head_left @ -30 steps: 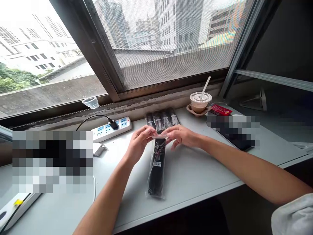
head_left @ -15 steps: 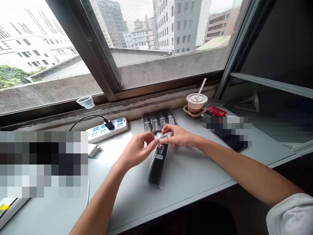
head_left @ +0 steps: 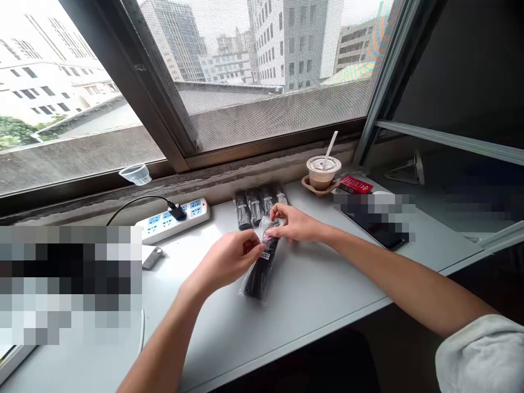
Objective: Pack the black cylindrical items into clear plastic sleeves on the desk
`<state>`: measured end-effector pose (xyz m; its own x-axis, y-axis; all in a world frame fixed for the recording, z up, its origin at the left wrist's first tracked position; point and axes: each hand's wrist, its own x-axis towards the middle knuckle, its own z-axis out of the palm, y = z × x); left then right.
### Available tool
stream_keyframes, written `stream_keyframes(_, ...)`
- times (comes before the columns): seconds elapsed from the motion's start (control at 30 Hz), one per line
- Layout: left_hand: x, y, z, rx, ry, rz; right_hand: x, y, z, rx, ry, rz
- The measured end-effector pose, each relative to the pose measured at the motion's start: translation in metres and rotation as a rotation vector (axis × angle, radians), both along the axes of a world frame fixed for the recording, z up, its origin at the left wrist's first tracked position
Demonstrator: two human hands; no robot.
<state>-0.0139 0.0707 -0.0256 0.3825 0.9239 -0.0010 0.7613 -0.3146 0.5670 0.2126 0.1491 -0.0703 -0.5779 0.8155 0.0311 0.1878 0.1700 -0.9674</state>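
In the middle of the desk lies a long black item [head_left: 257, 277] in a clear plastic bag [head_left: 264, 224], with a small white label on it. It slants, its far end pointing away from me. My right hand [head_left: 292, 222] pinches the bag's far end between thumb and fingers. My left hand [head_left: 241, 248] is closed, thumb and fingertips together on the bag's left edge near the label. Just beyond my hands, several similar bagged black items [head_left: 254, 206] lie side by side. What the black item is I cannot tell.
A white power strip [head_left: 196, 214] with a black plug stands at the back left. A drink cup [head_left: 323, 173] with a straw sits in a cardboard holder at the back right. Near it are a red box [head_left: 356, 184] and a dark phone [head_left: 379, 226]. A clear plastic cup [head_left: 137, 174] rests on the sill.
My left hand has slid a little down the bag's left edge toward the label. The near end of the bagged item has moved slightly away from me. The whole view has shifted slightly.
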Motion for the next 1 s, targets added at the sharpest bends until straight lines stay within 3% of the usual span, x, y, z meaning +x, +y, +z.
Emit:
stream_keyframes(0.13,0.001,0.003,-0.002,0.090,0.059,0.030,0.002,0.000,0.005,-0.053,0.054,0.029)
stream_keyframes(0.37,0.011,0.001,-0.007,0.294,0.124,0.124,0.004,0.007,0.007,-0.026,0.063,-0.058)
stream_keyframes(0.57,0.021,-0.005,-0.014,0.219,0.089,0.064,0.003,0.012,-0.001,0.000,0.138,-0.028)
stream_keyframes(0.7,0.014,0.001,-0.012,0.207,0.112,0.176,0.009,0.021,0.000,0.060,0.129,-0.074)
stream_keyframes(0.77,0.002,0.010,-0.007,0.227,0.194,0.281,0.015,0.026,0.001,0.241,0.000,-0.213)
stream_keyframes(0.87,-0.018,0.033,-0.002,0.269,0.339,0.440,0.027,0.031,0.003,0.519,-0.359,-0.365)
stream_keyframes(1.0,-0.032,0.068,-0.001,0.243,0.461,0.505,0.038,0.030,0.004,0.587,-0.760,-0.271)
